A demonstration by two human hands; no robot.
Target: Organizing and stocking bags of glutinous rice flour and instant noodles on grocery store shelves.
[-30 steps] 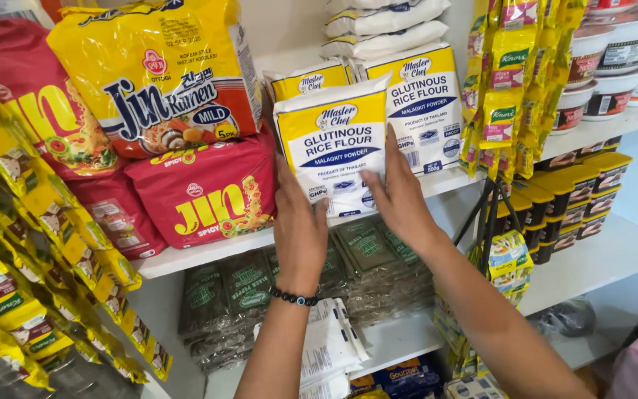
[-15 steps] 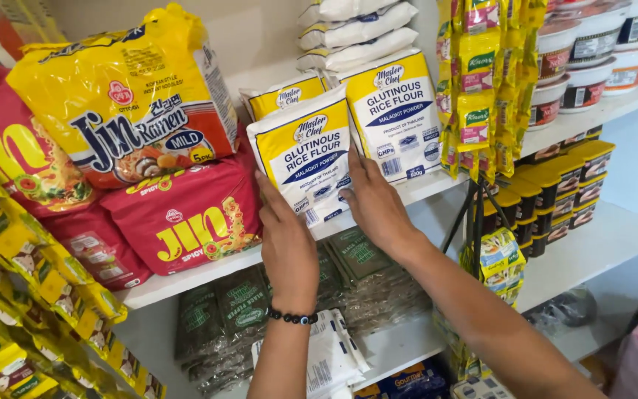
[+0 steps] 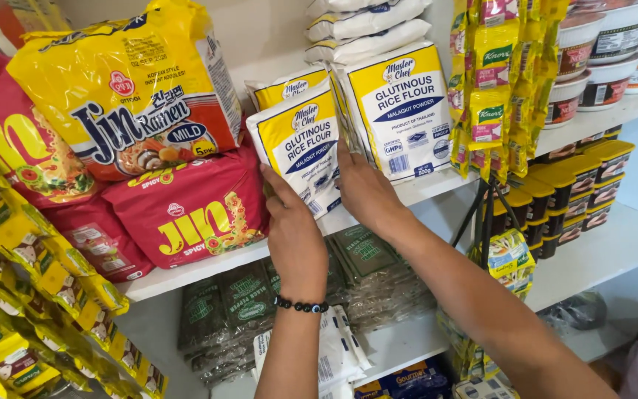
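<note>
On shelf (image 3: 437, 193): both hands (image 3: 334, 214) w/ flour bag (image 3: 300, 144)

Bright, even light from above — soft sheen on the glossy yellow plastic noodle pack (image 3: 131, 92); the lower white shelf (image 3: 407, 340) lies in shadow. Focus sharp centrally, edges slightly stretched.
</note>
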